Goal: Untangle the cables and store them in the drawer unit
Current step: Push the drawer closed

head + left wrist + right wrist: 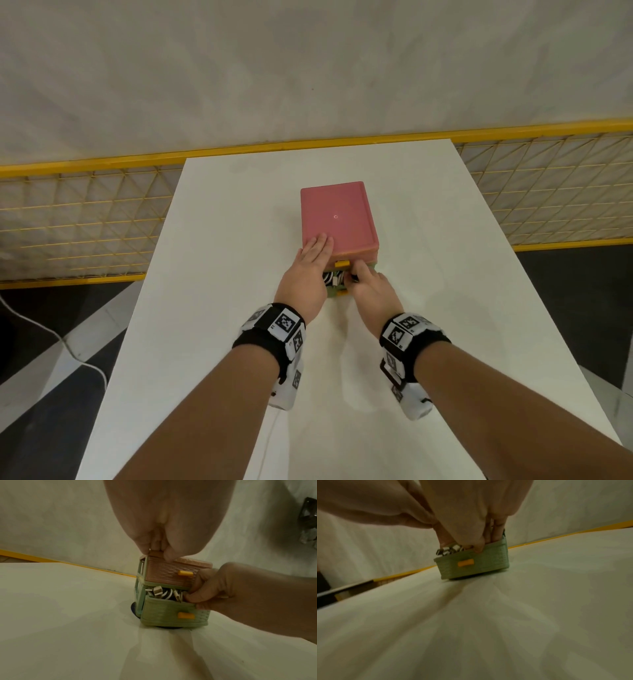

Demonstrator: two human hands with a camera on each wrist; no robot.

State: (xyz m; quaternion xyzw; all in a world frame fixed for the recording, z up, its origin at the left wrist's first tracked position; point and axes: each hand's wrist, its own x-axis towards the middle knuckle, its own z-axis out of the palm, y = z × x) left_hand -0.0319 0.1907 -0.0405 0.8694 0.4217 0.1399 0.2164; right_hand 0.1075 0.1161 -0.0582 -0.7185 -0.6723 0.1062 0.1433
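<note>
Now the cables (163,593) lie bunched in the green lower drawer (175,613), pulled out toward the person from the drawer unit (337,219) on the worktop (219,308). Nearer them, the right hand (371,291) curls its grip over the drawer's rim, fingertips pressing cables down; the left hand (306,270) lies flat, spread on the unit's pink top.
</note>
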